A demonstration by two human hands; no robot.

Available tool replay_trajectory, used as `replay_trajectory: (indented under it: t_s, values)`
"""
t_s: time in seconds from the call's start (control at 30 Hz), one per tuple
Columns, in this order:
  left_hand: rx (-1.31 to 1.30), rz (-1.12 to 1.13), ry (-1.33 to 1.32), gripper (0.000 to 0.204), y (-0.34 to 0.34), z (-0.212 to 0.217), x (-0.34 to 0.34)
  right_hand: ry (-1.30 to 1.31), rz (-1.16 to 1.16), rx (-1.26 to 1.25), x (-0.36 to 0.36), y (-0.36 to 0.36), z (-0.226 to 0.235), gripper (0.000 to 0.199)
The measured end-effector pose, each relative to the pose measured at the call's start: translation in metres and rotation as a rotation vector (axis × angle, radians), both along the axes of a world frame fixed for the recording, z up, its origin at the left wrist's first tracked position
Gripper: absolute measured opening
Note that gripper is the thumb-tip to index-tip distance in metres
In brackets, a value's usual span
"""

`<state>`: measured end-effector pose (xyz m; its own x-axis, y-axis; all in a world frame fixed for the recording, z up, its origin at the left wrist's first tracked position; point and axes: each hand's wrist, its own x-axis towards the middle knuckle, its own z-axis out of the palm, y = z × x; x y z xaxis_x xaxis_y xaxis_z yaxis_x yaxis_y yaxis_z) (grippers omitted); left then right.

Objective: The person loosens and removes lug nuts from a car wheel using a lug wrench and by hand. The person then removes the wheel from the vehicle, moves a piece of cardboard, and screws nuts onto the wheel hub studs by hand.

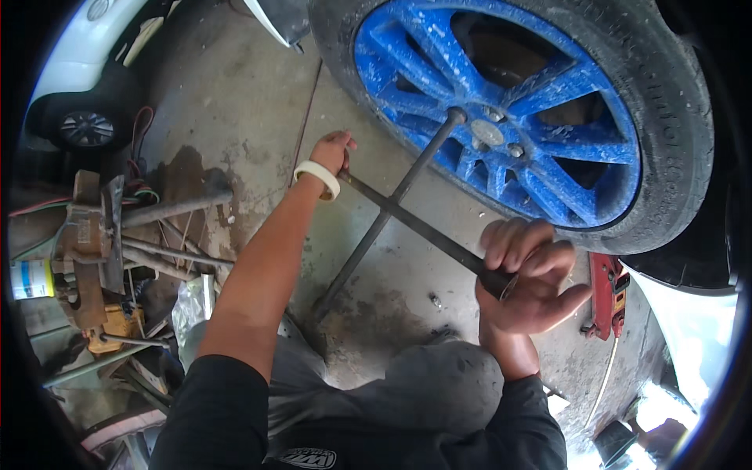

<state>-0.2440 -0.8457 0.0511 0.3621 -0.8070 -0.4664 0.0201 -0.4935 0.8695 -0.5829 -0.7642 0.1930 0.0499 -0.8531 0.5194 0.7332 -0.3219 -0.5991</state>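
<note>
A dark four-way lug wrench (389, 205) reaches from my hands to the wheel, one socket end set at a lug position beside the hub. The wheel has a blue, white-speckled rim (548, 133) and a black tire (670, 125). My left hand (334, 153), with a pale band at its wrist, is closed around the far-left arm of the wrench. At the opposite arm, my right hand (529, 274) curls its fingers over the socket end, thumb sticking out. The wrench's fourth arm points down toward my knees.
A red floor jack (605, 298) stands right of the wheel, under a white car body (681, 321). At left are a rusty metal stand (86, 243), metal bars, hoses and a small can (31, 280). Another car's wheel (86, 128) shows at upper left.
</note>
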Motion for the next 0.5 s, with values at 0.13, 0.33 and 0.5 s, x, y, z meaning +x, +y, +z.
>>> replay_trajectory:
  t_s: [0.13,0.33,0.5]
  values:
    - [0.047,-0.013,-0.036,0.033,-0.004,0.007,-0.003,-0.087,-0.216,0.183,-0.027,0.003,-0.016,0.066]
    - [-0.053,-0.076,-0.223,0.033,0.003,-0.008,-0.006,-0.289,-0.04,0.279,0.026,0.009,0.017,0.053]
    - [0.104,-0.053,-0.045,0.034,-0.002,0.0,0.001,-0.306,-0.004,0.165,0.041,0.0,0.039,0.067]
